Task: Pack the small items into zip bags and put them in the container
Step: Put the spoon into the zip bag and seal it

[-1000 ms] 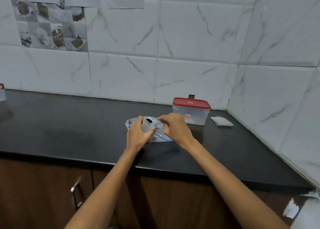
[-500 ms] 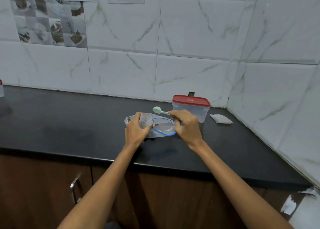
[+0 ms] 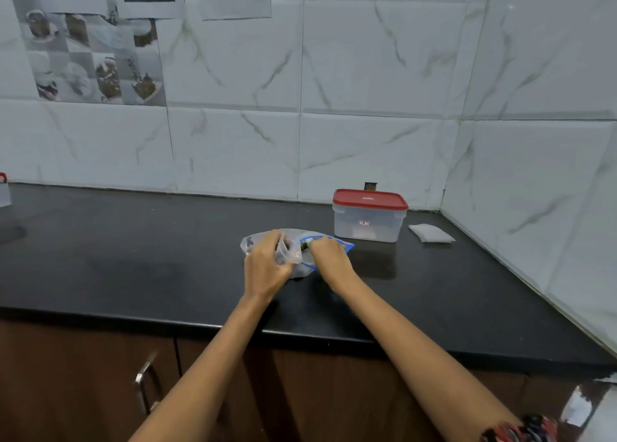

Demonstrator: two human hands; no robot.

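A clear zip bag [image 3: 344,245] with a blue zip edge lies on the black counter [image 3: 133,258], its mouth held open. My left hand [image 3: 265,268] grips the bag's near lip together with a small clear cup [image 3: 287,253]. My right hand [image 3: 329,258] is at the bag's mouth, fingers curled around a small pale green spoon that is mostly hidden inside the bag. Something dark shows at the mouth between my hands. A clear container [image 3: 367,223] with a red lid stands closed just behind and right of the bag.
A small white packet [image 3: 430,233] lies right of the container near the corner. Tiled walls close off the back and right. A partly seen object [image 3: 3,191] sits at the far left edge. Brown cabinet doors with a metal handle [image 3: 143,385] are below.
My right hand has brought the green spoon from above the bag down into its mouth. My left hand kept its hold on the bag and cup.
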